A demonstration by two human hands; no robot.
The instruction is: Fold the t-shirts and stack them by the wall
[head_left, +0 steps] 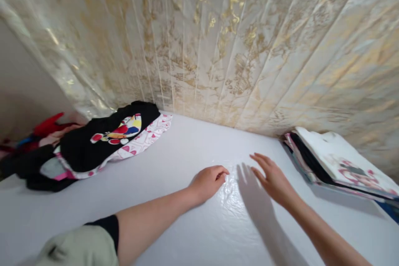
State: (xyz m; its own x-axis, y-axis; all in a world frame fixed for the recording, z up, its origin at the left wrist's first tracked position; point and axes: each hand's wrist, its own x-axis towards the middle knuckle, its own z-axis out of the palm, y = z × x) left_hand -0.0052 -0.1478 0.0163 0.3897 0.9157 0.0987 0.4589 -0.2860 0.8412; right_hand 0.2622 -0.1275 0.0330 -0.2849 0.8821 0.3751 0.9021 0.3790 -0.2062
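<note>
My left hand point(208, 182) rests on the white table point(174, 162) near its middle, fingers curled under loosely, nothing visible in it. My right hand point(270, 176) hovers just to its right, fingers stretched out and apart, casting a shadow on the shiny surface. It holds nothing. A loose heap of clothes point(93, 145) lies at the far left, topped by a black garment with a colourful cartoon print point(120, 131) over a white piece with pink hearts. A neat stack of folded clothes point(339, 164) sits at the far right, a white printed shirt on top.
A wall covered in cream and gold patterned paper point(218, 41) runs along the back of the table. More red and dark garments point(40, 133) lie behind the heap at the left edge. A pale green sleeve point(77, 249) shows at the bottom left.
</note>
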